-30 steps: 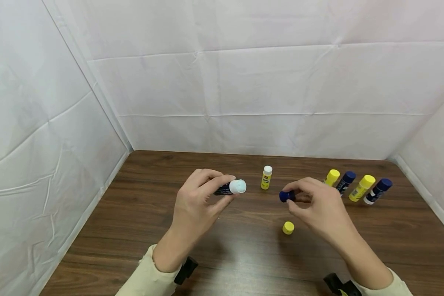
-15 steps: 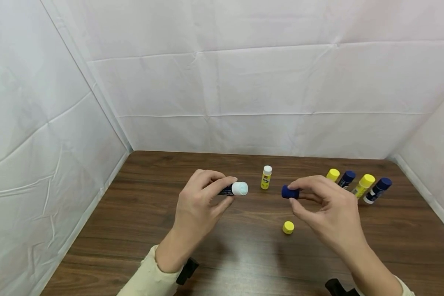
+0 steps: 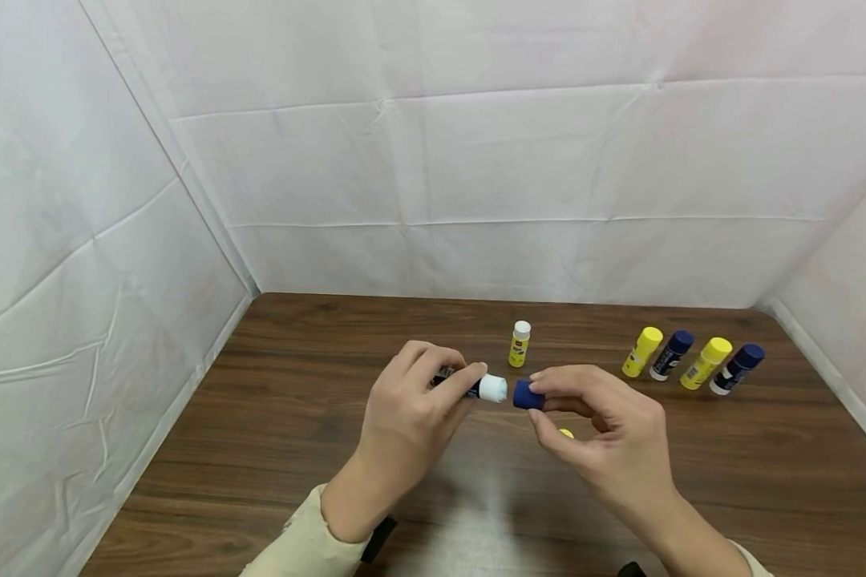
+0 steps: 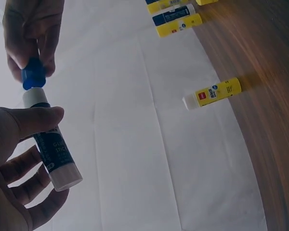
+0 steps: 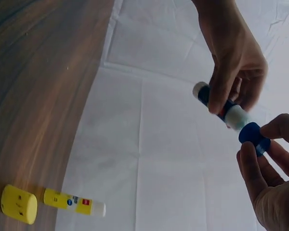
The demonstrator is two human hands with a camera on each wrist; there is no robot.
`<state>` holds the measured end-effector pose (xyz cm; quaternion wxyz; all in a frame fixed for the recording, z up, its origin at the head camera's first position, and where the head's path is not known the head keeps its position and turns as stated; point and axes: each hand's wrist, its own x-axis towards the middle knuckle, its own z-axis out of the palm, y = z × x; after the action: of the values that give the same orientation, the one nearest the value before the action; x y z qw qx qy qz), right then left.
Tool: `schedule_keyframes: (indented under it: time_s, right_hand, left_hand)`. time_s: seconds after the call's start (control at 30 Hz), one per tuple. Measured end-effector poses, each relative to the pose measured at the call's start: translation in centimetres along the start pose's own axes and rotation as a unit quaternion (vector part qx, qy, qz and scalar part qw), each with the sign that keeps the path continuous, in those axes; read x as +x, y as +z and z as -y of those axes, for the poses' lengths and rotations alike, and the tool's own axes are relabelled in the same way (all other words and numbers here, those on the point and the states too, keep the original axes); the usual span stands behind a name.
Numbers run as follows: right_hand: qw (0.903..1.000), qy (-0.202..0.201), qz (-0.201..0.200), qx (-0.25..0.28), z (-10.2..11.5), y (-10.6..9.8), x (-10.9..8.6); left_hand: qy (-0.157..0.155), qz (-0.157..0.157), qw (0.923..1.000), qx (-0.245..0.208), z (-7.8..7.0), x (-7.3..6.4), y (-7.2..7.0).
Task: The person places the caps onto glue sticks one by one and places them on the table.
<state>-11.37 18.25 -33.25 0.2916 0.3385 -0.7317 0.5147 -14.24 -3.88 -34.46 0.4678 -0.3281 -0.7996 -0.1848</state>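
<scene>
My left hand [image 3: 414, 409] grips a navy glue stick [image 4: 55, 151] by its body, its white uncapped end turned to the right. Between thumb and fingers, my right hand [image 3: 606, 425] pinches a blue cap [image 3: 527, 395]. In the head view a small gap parts the cap from the white end; in the right wrist view [image 5: 254, 137] the blue cap sits right at that end. A yellow glue stick [image 3: 520, 346] with its white top bare stands upright behind the hands. The yellow cap [image 5: 19, 204] lies on the table, mostly hidden by my right hand in the head view.
At the right, a row of capped glue sticks stands on the wooden table [image 3: 274, 417]: a yellow one [image 3: 642, 353], a navy one [image 3: 671, 356], another yellow one [image 3: 706, 364] and another navy one [image 3: 738, 369]. White cloth [image 3: 505, 160] hangs behind and at both sides.
Both hands have come together: the left moved right with the glue stick, the right moved left with the blue cap. The yellow cap is now mostly covered, and the row at right is fully visible.
</scene>
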Motion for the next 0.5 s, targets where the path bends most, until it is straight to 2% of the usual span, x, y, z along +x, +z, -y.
schedule_keyframes:
  time_s: [0.5]
  right_hand:
    - [0.9999, 0.007, 0.012, 0.003, -0.11, 0.47, -0.52]
  left_hand:
    - [0.012, -0.001, 0.9998, 0.013, -1.04, 0.02, 0.23]
